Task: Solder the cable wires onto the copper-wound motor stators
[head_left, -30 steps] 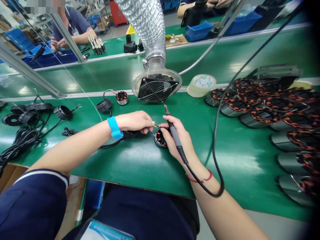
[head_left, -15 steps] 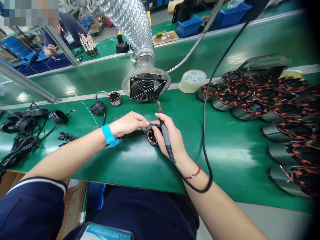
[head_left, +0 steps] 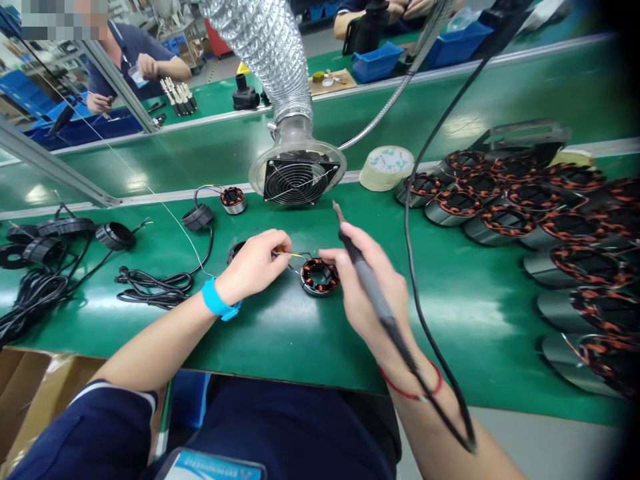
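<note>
My right hand (head_left: pixel 373 283) is closed around a soldering iron (head_left: pixel 367 277), whose tip points up and away toward the fan. In front of me a motor stator (head_left: pixel 319 277) with copper windings lies on the green bench, close to my right fingertips. My left hand (head_left: pixel 260 261) is closed on thin wires (head_left: pixel 295 255), one of them yellow, that run toward the stator. A black ring-shaped cap (head_left: pixel 234 252) is partly hidden behind my left hand. The iron's black cord (head_left: pixel 413 267) loops down past my right wrist.
A fume-extractor fan (head_left: pixel 300 181) hangs from a foil duct ahead. Several stators (head_left: pixel 507 223) crowd the right side. A tape roll (head_left: pixel 386 168) stands by the divider. Another stator (head_left: pixel 233 200), a coiled cable (head_left: pixel 155 288) and black caps (head_left: pixel 114 235) lie left; people work beyond.
My hands have moved apart: the left to the left, the right to the right and nearer me with the soldering iron. The stator between them is now more exposed.
</note>
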The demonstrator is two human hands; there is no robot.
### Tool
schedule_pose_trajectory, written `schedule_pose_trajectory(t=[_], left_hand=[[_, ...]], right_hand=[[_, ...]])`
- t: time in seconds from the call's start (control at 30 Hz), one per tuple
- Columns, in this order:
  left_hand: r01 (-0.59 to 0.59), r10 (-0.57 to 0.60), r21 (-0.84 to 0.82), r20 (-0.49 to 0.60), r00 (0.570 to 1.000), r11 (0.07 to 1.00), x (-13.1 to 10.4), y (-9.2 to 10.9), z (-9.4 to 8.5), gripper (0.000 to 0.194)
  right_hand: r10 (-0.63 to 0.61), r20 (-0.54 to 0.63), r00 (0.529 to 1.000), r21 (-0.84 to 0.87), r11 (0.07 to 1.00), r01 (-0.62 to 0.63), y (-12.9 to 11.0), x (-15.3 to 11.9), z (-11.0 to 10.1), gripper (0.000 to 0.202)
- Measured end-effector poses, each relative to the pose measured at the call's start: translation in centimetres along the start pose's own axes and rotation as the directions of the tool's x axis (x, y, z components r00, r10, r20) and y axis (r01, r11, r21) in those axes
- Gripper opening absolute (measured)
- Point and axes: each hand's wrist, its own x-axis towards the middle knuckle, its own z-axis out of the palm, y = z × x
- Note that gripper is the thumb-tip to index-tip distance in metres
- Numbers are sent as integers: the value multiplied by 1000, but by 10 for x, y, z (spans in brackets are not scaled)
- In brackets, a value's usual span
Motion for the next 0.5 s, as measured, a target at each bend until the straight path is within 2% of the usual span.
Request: schedule_pose_trajectory(t=[0.13, 0.2, 0.33, 0.5], left_hand=[[6, -6, -30, -14, 1000, 1000, -3, -2, 0, 9], [-2, 1, -46, -32, 999, 999, -5, -3, 2, 10], [-21, 19, -60, -44, 999, 998, -8, -3, 5, 11], [-21, 17, -70, -60, 998, 997, -9, 0, 7, 11]], right_hand=[[12, -223, 975, 10, 1000, -9, -2, -29, -9, 24], [2, -289, 957, 30, 1000, 7, 5, -46, -7, 20], [-39, -239, 970, 8, 999, 42, 16, -63, -1, 20], [-66, -217, 974, 38, 996, 76, 13, -59, 0, 22]])
